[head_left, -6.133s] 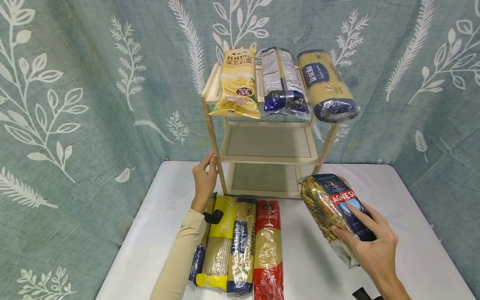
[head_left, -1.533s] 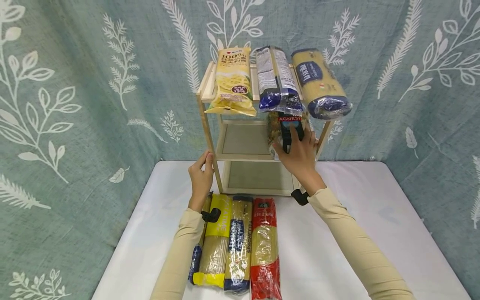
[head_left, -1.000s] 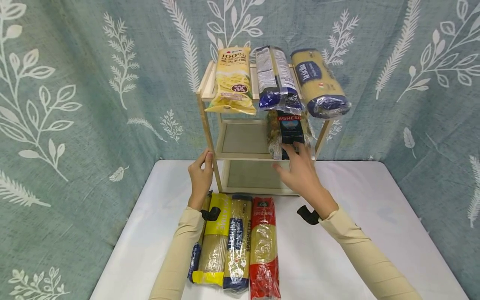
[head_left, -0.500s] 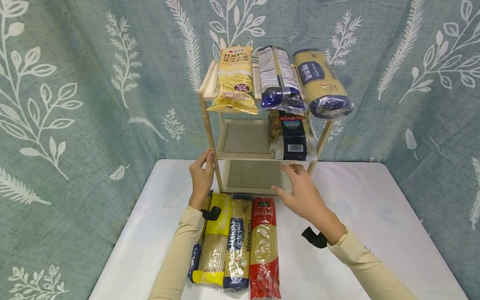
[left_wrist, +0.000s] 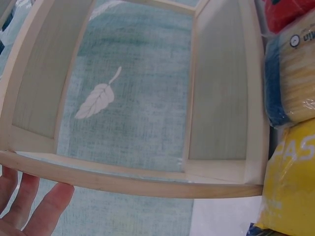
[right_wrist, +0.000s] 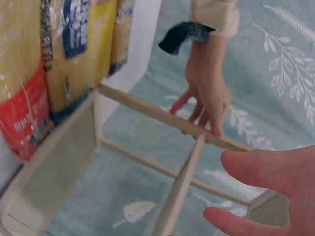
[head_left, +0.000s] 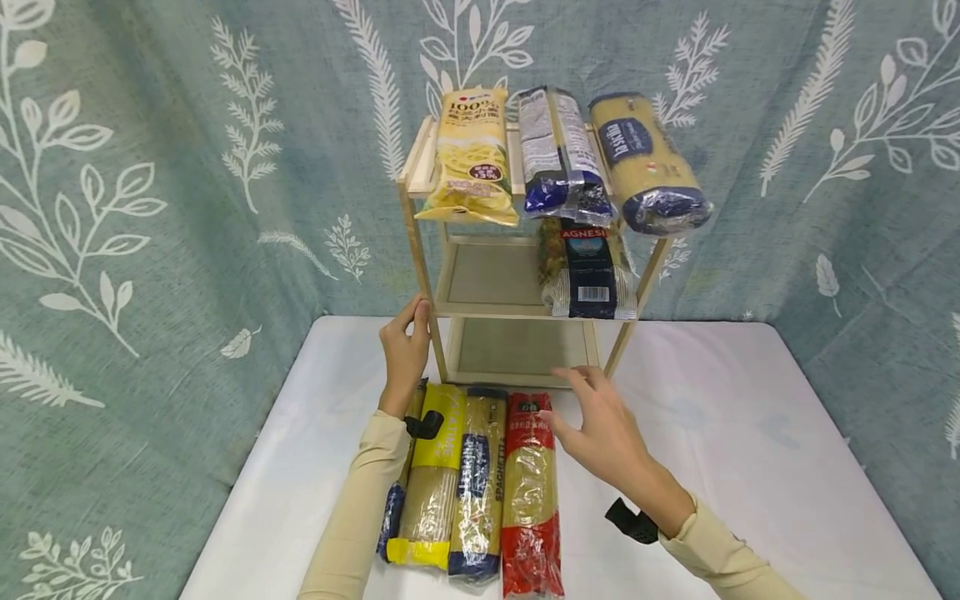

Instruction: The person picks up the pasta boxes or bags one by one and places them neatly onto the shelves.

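My left hand (head_left: 406,354) grips the left front post of a small three-tier wooden rack (head_left: 510,311); in the left wrist view its fingertips (left_wrist: 54,204) lie against the post. Free of any object, my right hand (head_left: 603,429) hovers just right of the upper end of a red-ended spaghetti packet (head_left: 531,475), thumb and fingers spread. On the right of the middle shelf lies a dark-labelled Agnesi bag of pasta (head_left: 590,271), its striped end at the shelf's front edge.
A yellow noodle packet (head_left: 474,154), a white-and-blue packet (head_left: 562,154) and a la Sicilia pasta packet (head_left: 648,162) lie on the top shelf, overhanging its front. Left of the red packet are a blue-ended spaghetti packet (head_left: 480,483), a yellow-banded packet (head_left: 431,483) and a partly hidden blue one (head_left: 393,517).
The right hand carried the Agnesi bag from above the table's right side onto the middle shelf, let go, and drew back down toward the red packet. The left hand stayed on the post.
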`<state>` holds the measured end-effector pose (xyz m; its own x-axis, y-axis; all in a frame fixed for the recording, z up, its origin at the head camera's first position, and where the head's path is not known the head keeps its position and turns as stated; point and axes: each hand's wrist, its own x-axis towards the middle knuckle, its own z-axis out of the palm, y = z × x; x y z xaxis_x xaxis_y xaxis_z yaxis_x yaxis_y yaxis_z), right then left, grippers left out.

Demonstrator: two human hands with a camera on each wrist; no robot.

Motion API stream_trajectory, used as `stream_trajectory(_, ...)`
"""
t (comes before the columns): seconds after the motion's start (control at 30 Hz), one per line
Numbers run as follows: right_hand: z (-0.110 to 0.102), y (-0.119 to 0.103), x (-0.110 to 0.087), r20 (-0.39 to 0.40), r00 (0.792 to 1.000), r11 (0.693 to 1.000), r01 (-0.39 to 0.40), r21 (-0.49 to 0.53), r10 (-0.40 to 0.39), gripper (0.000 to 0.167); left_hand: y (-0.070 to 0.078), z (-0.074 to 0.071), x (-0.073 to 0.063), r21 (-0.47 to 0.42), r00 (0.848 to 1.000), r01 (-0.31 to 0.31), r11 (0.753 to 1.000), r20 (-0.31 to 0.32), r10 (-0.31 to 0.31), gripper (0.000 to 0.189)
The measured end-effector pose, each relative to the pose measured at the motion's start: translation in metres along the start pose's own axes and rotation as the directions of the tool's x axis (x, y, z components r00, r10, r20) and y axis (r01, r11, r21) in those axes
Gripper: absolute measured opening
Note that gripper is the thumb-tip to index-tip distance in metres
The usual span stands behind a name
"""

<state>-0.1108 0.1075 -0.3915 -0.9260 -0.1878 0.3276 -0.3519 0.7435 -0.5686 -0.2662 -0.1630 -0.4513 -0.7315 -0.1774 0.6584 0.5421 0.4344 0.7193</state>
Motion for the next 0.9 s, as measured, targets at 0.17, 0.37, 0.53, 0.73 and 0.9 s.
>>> stream_trajectory(0.17, 0.008, 0.001, -0.013, 0.013, 1.000, 1.000, -0.007, -0.014, 0.007, 0.052, 0.000, 0.001, 0.000, 0.001, 1.000, 0.001, 1.000, -0.003, -0.001, 0.027)
stream_trajectory(0.37, 0.020, 0.001, -0.028, 0.057, 0.997, 0.999, -0.041, -0.014, 0.042, 0.055, 0.002, 0.000, -0.001, 0.008, 0.999, 0.032, 0.999, -0.003, -0.032, 0.034)
stream_trajectory(0.53, 0.032, 0.002, -0.038, 0.102, 0.992, 0.997, -0.070, -0.025, 0.072, 0.055, 0.003, -0.002, -0.001, 0.015, 0.999, 0.035, 0.999, -0.012, -0.035, 0.034)
stream_trajectory(0.73, 0.047, 0.004, -0.052, 0.160, 0.981, 0.994, -0.102, -0.039, 0.107, 0.055, 0.001, 0.000, 0.000, 0.014, 0.999, 0.040, 0.999, -0.002, -0.040, 0.035)
stream_trajectory(0.9, 0.061, 0.005, -0.063, 0.174, 0.979, 0.994, -0.097, -0.049, 0.104, 0.056, 0.001, 0.000, -0.001, 0.007, 0.998, 0.057, 0.998, 0.011, -0.057, 0.037)
